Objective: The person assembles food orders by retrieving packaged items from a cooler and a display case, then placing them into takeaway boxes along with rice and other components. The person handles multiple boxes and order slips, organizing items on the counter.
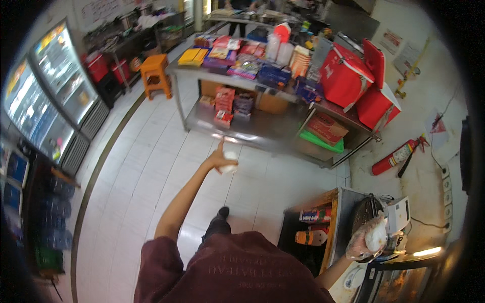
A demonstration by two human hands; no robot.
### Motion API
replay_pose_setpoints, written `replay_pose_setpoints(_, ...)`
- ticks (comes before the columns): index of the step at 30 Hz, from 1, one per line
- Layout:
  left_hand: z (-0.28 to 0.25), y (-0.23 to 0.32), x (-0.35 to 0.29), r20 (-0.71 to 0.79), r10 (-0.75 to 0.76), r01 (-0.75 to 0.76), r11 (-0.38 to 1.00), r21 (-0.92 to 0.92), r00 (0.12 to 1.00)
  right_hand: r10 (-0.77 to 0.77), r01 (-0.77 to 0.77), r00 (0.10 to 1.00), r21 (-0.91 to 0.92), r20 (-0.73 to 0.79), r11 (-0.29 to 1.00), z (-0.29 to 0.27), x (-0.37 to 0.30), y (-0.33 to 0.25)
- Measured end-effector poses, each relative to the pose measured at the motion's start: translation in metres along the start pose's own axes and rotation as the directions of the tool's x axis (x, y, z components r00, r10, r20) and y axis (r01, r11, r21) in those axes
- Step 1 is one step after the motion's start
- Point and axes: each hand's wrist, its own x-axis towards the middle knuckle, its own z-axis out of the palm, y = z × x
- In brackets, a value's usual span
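Note:
My left hand [215,160] reaches out over the floor with its index finger stretched forward. Its other fingers curl around a small white rounded thing [230,163], whose kind is too blurred to name. At the lower right, my right hand [357,242] wears a clear plastic glove. A white oval lump [375,238] rests in its grip, and I cannot make out what it is. Just beyond this hand are a black bag-like bundle [365,212] and a white boxy device [399,214] on the counter.
Ahead stands a steel table [237,135] loaded with colourful packets. Red cooler boxes [346,78] sit at its right end. A fire extinguisher [394,160] hangs on the right wall. Glass-door fridges [65,83] and an orange stool [155,76] are to the left. A low cabinet [331,227] stands beside me.

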Motion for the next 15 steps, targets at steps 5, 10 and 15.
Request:
replay_pose_setpoints(5, 0.023, -0.09, 0.072, 0.381, 0.007, 0.152, 0.91, -0.386, 0.925, -0.377, 0.123, 0.902, -0.713, -0.209, 0.69, -0.112, 0.028, 0.067)
replay_pose_setpoints(10, 0.092, -0.055, 0.073, 0.597, 0.022, 0.258, 0.889, -0.379, 0.802, 0.021, -0.159, 0.832, -0.203, -0.555, 0.966, -0.154, 0.04, 0.195)
replay_pose_setpoints(15, 0.105, 0.114, 0.142, 0.716, -0.054, 0.308, 0.923, -0.229, 0.696, -0.33, -0.001, 0.924, -0.861, 0.195, -0.509, -0.121, 0.117, 0.226)
